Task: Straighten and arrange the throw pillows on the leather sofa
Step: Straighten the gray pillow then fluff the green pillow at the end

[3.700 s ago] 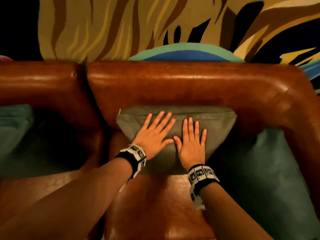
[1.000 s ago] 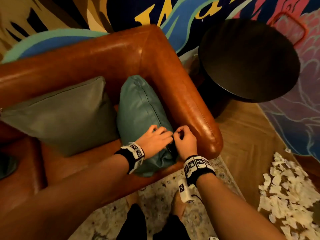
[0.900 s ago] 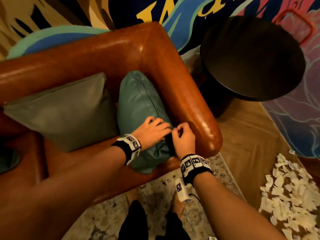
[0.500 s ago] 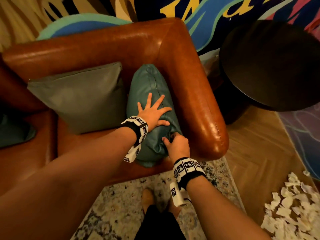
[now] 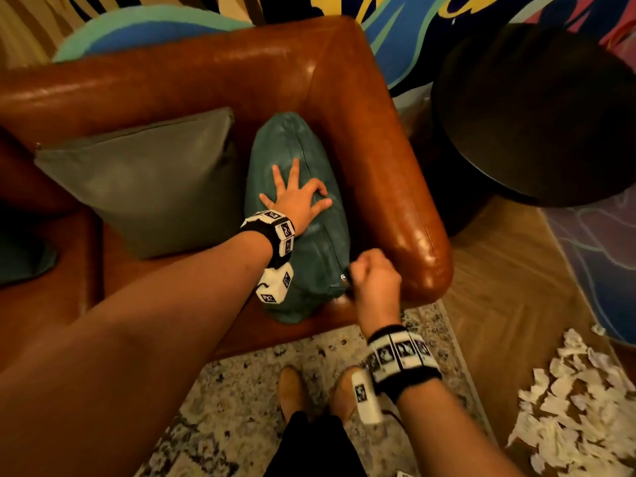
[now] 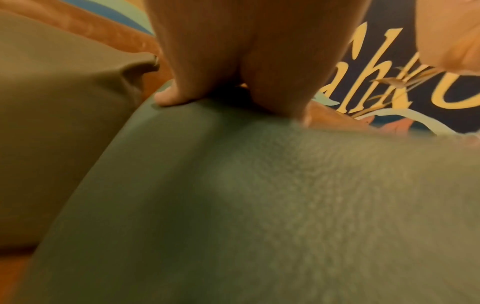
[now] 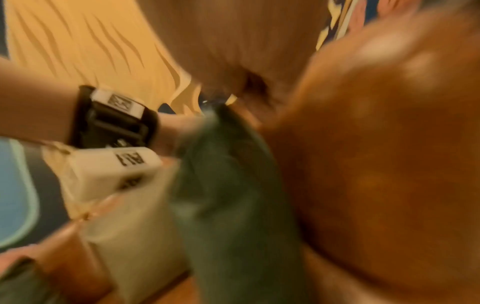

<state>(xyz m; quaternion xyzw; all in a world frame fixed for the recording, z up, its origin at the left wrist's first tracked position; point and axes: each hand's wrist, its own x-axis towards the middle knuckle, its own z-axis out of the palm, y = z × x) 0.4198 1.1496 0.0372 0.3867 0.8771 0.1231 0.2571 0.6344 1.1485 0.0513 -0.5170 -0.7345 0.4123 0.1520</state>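
Sofa [image 5: 361, 108]: hands on teal pillow [image 5: 292, 142]

A teal leather pillow [image 5: 303, 235] is stood on edge against the sofa armrest [image 5: 389, 187], beside a leaning grey-green pillow [image 5: 144, 187].

My left hand [image 6: 233, 61] pressing fingertips [image 6: 168, 97] into the teal pillow [image 6: 259, 205], grey pillow [image 6: 52, 123] touching alongside, sofa [image 6: 145, 43] behind.

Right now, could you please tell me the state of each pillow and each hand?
teal pillow: on edge against the sofa arm, pressed down.
grey pillow: leaning on the backrest, untouched.
left hand: spread flat on the teal pillow.
right hand: fingers curled, pinching the teal pillow's near corner.
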